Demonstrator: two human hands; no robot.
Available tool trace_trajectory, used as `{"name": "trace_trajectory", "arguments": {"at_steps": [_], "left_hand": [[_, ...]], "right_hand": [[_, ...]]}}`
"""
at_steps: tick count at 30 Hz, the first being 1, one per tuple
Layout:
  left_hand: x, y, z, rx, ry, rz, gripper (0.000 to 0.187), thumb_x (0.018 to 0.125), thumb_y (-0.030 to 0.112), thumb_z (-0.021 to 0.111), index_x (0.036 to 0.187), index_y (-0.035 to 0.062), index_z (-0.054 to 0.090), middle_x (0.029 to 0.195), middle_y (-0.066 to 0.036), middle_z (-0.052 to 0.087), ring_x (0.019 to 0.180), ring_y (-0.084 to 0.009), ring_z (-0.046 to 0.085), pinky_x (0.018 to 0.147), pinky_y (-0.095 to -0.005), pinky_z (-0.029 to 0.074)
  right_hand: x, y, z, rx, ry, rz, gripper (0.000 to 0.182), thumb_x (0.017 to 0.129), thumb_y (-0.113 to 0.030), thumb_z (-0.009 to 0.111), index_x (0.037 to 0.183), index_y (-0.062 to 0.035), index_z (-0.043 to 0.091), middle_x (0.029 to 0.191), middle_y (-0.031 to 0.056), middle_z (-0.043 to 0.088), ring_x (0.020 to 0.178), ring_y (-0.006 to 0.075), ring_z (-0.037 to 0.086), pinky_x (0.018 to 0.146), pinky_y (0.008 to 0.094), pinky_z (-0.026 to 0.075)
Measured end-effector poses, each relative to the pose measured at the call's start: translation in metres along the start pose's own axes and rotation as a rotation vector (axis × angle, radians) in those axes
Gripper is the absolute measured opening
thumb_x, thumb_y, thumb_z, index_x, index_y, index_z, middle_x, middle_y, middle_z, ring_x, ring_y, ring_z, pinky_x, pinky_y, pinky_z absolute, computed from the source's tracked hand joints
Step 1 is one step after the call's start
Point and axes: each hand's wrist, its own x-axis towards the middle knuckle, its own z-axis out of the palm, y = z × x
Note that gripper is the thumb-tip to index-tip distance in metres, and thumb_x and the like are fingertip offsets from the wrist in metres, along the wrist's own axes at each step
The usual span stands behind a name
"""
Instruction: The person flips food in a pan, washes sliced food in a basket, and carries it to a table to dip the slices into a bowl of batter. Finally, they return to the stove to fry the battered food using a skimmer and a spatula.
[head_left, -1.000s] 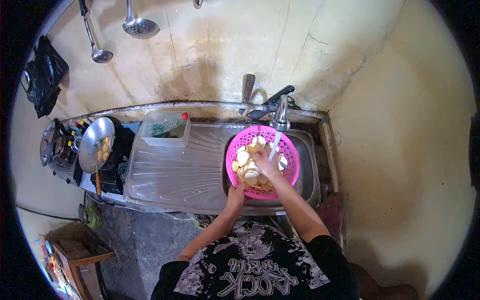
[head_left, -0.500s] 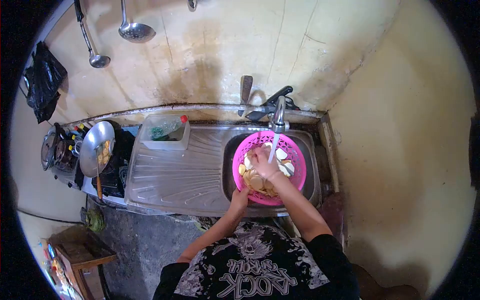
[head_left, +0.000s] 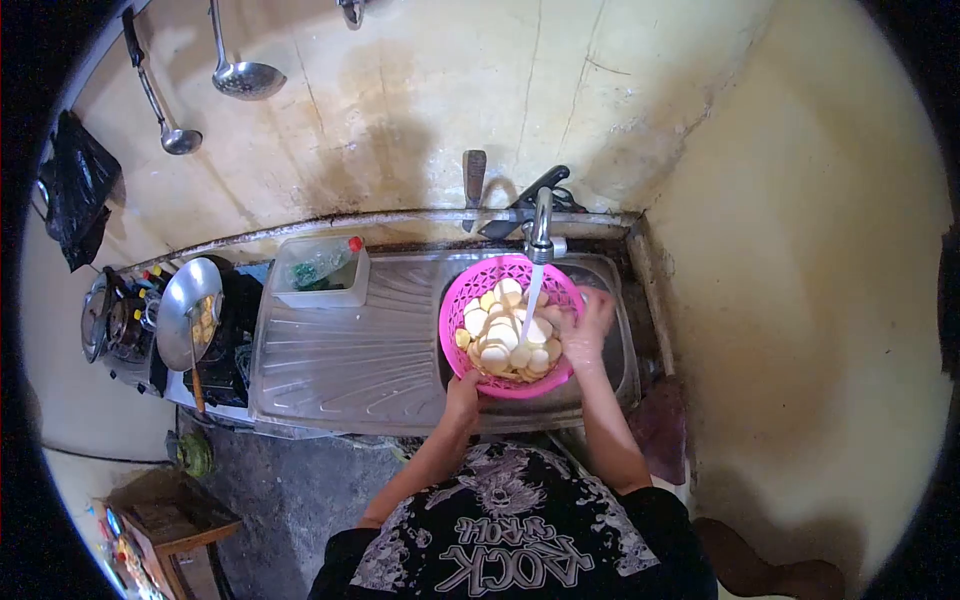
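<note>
A pink plastic colander (head_left: 452, 345) with a perforated wall sits in the sink basin under the tap (head_left: 541, 225). Pale round slices (head_left: 503, 335), which look like peeled root vegetable, are heaped in it, and a stream of water (head_left: 531, 300) falls onto them. My left hand (head_left: 463, 396) grips the rim at the front left, its fingers partly hidden below it. At the right side, my right hand (head_left: 588, 328) is closed around the rim, with the thumb side toward the slices; it is slightly blurred.
Left of the basin is a ribbed steel drainboard (head_left: 345, 350) bearing a plastic tub (head_left: 322, 290) with a bottle in it. A wok (head_left: 187, 310) stands on the stove at far left. Knives (head_left: 473, 190) are tucked along the wall behind the sink; ladles (head_left: 248, 80) hang above.
My right hand has left the slices and moved right to the colander's rim. The colander is shifted slightly left and the slices lie rearranged. My left hand still holds the rim.
</note>
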Motion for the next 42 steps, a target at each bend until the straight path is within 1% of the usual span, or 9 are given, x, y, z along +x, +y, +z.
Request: {"name": "trace_trajectory", "arguments": {"at_steps": [4, 6, 11, 14, 20, 27, 34, 35, 42], "left_hand": [[0.019, -0.007, -0.004, -0.045, -0.053, 0.050, 0.033, 0.074, 0.012, 0.051, 0.106, 0.0025, 0.050, 0.086, -0.005, 0.058, 0.076, -0.0173, 0.058, 0.058, -0.0304, 0.048], [0.020, -0.003, -0.007, 0.092, -0.077, 0.081, 0.036, 0.074, 0.014, 0.052, 0.108, 0.0024, 0.050, 0.087, -0.006, 0.058, 0.081, -0.0190, 0.058, 0.066, -0.0324, 0.047], [0.093, -0.001, -0.038, 0.945, -0.116, 0.551, 0.054, 0.075, 0.027, 0.056, 0.121, 0.0028, 0.043, 0.113, -0.017, 0.050, 0.109, -0.0279, 0.045, 0.095, -0.0459, 0.027], [0.023, 0.051, 0.021, 1.477, 0.335, 1.010, 0.068, 0.076, 0.039, 0.055, 0.132, 0.0077, 0.032, 0.135, -0.023, 0.025, 0.125, -0.0363, 0.023, 0.100, -0.0528, 0.014], [0.044, 0.033, 0.076, 2.151, -0.368, 0.667, 0.071, 0.080, 0.052, 0.045, 0.138, 0.0186, 0.021, 0.142, -0.023, 0.006, 0.129, -0.0465, 0.001, 0.102, -0.0568, 0.004], [0.118, 0.037, 0.091, 2.265, -0.554, 0.903, 0.052, 0.083, 0.040, 0.046, 0.129, 0.0191, 0.035, 0.117, -0.018, 0.043, 0.104, -0.0313, 0.046, 0.086, -0.0422, 0.040], [0.089, 0.037, 0.126, 2.298, -0.395, 0.847, 0.046, 0.083, 0.031, 0.044, 0.125, 0.0132, 0.041, 0.104, -0.012, 0.049, 0.100, -0.0272, 0.046, 0.088, -0.0404, 0.037], [0.132, -0.001, 0.099, 2.385, -0.164, 1.245, 0.045, 0.079, 0.032, 0.046, 0.119, 0.0112, 0.048, 0.108, -0.012, 0.048, 0.104, -0.0283, 0.042, 0.094, -0.0419, 0.031], [0.115, 0.011, 0.085, 2.022, -0.611, 1.235, 0.043, 0.077, 0.014, 0.045, 0.120, 0.0112, 0.046, 0.113, -0.015, 0.047, 0.109, -0.0282, 0.044, 0.095, -0.0382, 0.034]], "right_hand": [[-0.045, 0.055, 0.020, 0.849, -0.172, 0.847, 0.041, 0.071, -0.016, 0.055, 0.109, -0.0040, 0.046, 0.111, 0.0163, 0.048, 0.098, 0.0347, 0.051, 0.086, 0.0454, 0.041], [-0.066, 0.062, 0.011, 1.560, -0.751, 1.193, 0.041, 0.075, -0.014, 0.051, 0.114, -0.0019, 0.045, 0.114, 0.0149, 0.049, 0.100, 0.0283, 0.052, 0.083, 0.0421, 0.045], [-0.100, 0.055, 0.019, 1.421, -0.664, 1.124, 0.041, 0.079, -0.010, 0.043, 0.119, -0.0016, 0.042, 0.116, 0.0141, 0.050, 0.099, 0.0244, 0.055, 0.082, 0.0409, 0.047], [-0.091, 0.020, 0.008, 1.405, -0.550, 1.188, 0.038, 0.081, -0.009, 0.040, 0.118, -0.0022, 0.042, 0.114, 0.0131, 0.051, 0.098, 0.0251, 0.055, 0.085, 0.0419, 0.047], [-0.107, 0.011, 0.017, 1.434, -0.585, 1.216, 0.039, 0.081, -0.009, 0.040, 0.120, -0.0030, 0.039, 0.111, 0.0129, 0.052, 0.099, 0.0266, 0.055, 0.083, 0.0410, 0.048], [-0.106, 0.005, 0.010, 1.440, -0.559, 1.152, 0.036, 0.079, -0.011, 0.045, 0.114, -0.0013, 0.045, 0.103, 0.0117, 0.056, 0.091, 0.0222, 0.057, 0.077, 0.0371, 0.049], [-0.111, 0.004, 0.012, 1.404, -0.590, 1.172, 0.024, 0.077, -0.012, 0.045, 0.097, -0.0018, 0.052, 0.090, 0.0093, 0.058, 0.081, 0.0200, 0.058, 0.072, 0.0342, 0.049], [-0.110, 0.001, 0.012, 1.385, -0.581, 1.155, 0.022, 0.077, -0.013, 0.045, 0.094, -0.0017, 0.053, 0.089, 0.0090, 0.058, 0.080, 0.0199, 0.058, 0.072, 0.0340, 0.049], [-0.113, 0.010, 0.018, 1.439, -0.525, 1.182, 0.021, 0.073, -0.009, 0.047, 0.092, -0.0007, 0.052, 0.085, 0.0074, 0.057, 0.077, 0.0202, 0.057, 0.069, 0.0351, 0.049]]}}
